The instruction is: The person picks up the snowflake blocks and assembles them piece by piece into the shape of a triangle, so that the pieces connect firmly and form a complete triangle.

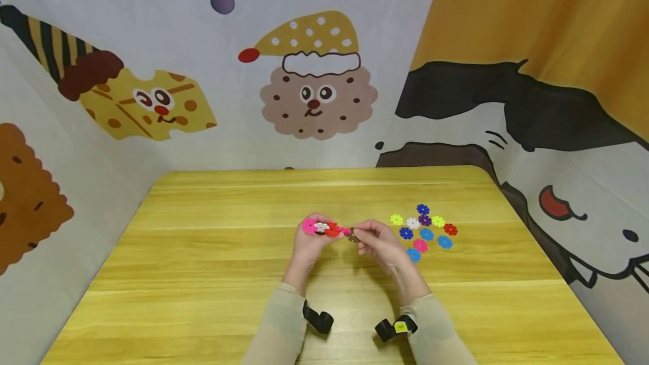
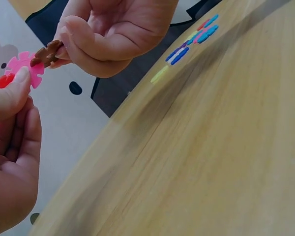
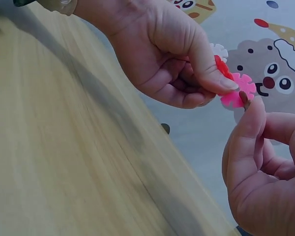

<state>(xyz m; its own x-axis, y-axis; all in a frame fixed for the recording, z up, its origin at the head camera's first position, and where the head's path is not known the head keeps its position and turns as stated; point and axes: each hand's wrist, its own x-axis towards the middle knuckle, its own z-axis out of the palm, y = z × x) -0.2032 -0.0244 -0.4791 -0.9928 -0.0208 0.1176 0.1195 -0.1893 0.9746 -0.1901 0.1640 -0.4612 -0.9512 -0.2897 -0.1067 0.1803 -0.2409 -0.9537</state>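
A big cloth (image 1: 177, 21) with funny pictures hangs behind the worktop (image 1: 203, 297). Two pale sleeves (image 1: 284, 320) reach in over the wood. The left hand (image 1: 306, 249) and right hand (image 1: 382, 244) are close together above the worktop. Just to their right, a bunch of loose discs (image 1: 426, 234) lies flat, in yellow, white, blue, purple, red and pink. A black gadget (image 1: 319, 321) sits at each wrist. The left grip pinches a row (image 1: 332, 230) of joined discs, held up off the wood: pink, white, red, then pink again. The right grip pinches one brown disc (image 2: 48, 54). Its edge touches the last pink disc (image 2: 24, 59); I can't tell how far in it goes.
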